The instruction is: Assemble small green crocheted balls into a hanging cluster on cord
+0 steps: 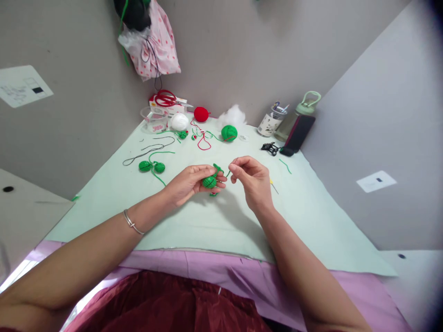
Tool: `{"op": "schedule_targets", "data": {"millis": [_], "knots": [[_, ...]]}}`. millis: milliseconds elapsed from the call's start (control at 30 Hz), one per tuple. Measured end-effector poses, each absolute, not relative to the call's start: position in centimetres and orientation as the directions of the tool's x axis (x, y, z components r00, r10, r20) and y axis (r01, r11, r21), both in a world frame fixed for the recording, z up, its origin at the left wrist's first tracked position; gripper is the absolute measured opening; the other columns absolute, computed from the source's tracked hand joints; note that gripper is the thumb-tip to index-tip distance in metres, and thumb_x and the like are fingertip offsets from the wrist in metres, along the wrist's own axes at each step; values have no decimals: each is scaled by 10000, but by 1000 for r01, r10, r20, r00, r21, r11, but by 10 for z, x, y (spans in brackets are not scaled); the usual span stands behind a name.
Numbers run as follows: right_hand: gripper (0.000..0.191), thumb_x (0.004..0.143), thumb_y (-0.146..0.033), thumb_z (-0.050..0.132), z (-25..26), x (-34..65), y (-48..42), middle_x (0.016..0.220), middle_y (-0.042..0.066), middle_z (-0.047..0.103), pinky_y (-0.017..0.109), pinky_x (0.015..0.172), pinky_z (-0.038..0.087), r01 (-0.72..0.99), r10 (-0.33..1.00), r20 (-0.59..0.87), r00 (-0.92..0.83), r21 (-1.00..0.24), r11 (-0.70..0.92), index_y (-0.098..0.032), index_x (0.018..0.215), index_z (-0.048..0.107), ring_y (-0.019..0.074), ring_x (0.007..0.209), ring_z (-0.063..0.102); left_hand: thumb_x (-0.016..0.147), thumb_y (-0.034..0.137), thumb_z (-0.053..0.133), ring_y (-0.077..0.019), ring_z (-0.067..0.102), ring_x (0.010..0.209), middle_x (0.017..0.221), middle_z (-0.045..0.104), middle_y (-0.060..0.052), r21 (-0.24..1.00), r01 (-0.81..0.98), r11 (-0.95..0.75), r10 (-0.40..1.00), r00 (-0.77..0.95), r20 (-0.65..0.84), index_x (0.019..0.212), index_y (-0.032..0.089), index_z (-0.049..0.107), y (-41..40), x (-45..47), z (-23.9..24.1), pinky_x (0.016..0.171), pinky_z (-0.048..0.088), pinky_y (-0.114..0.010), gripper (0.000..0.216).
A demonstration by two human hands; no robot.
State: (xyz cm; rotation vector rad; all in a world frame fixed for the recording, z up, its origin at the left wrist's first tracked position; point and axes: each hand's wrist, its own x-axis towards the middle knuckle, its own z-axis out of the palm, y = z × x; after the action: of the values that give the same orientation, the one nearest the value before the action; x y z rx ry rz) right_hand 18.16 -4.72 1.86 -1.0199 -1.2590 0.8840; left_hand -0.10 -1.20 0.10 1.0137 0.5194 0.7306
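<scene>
A person seated at a pale green mat (311, 216) works a small green crocheted piece (209, 181) over the middle of the surface, a little toward its far edge. The left hand (188, 183) has its fingers curled under the piece with the thumb pressed on top. The right hand (251, 177) pinches a short green strand (227, 174) between thumb and forefinger, its other fingers loosely curled. The strand runs from the piece to that pinch.

The work appears to be at the stage of drawing or tidying a loose end on the piece. Any further pull would call for a firm left-hand hold, so the piece does not twist.

A pin (274, 186) lies just beside the right wrist. Two matching green pieces (151, 166) sit toward the left edge. A green yarn ball (229, 133), a red ball (201, 114), a white ball (180, 121), stuffing (232, 114) and red scissors (165, 98) crowd the far edge. A bottle (304, 110) and phone (299, 133) stand at the far right corner.
</scene>
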Motion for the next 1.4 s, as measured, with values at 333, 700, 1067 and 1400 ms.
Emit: {"op": "schedule_targets", "data": {"millis": [333,700,1067,1400], "knots": [[183,765,-339,793,19,179,-49,729,-10,671,262,574,521,-2,949,302,90,-953,303,-193,821,697,101,574,599,918,296,613,-186,707,855,950,711,-99,877,-321,358,741,669,-58,925,89,680,-11,-1,2,783,593,-303,218],[165,765,-333,781,18,179,-49,749,2,672,264,561,498,109,941,326,94,-942,316,-186,786,709,94,565,554,910,299,625,-200,717,865,978,712,-108,877,-318,359,743,667,-62,937,93,669,-11,-1,1,780,600,-312,213],[100,779,-278,769,18,179,-49,745,-5,663,261,554,480,89,936,341,91,-939,333,-191,789,720,93,563,550,901,313,636,-185,712,849,951,707,-98,882,-314,350,741,669,-56,909,96,668,-11,-1,-1,782,596,-299,219],[142,780,-321,767,17,179,-49,762,3,674,258,554,495,158,934,345,86,-931,330,-187,786,719,91,563,547,892,314,648,-188,712,851,918,697,-81,881,-311,356,739,671,-62,898,94,664,-11,0,1,795,590,-305,220]]}}
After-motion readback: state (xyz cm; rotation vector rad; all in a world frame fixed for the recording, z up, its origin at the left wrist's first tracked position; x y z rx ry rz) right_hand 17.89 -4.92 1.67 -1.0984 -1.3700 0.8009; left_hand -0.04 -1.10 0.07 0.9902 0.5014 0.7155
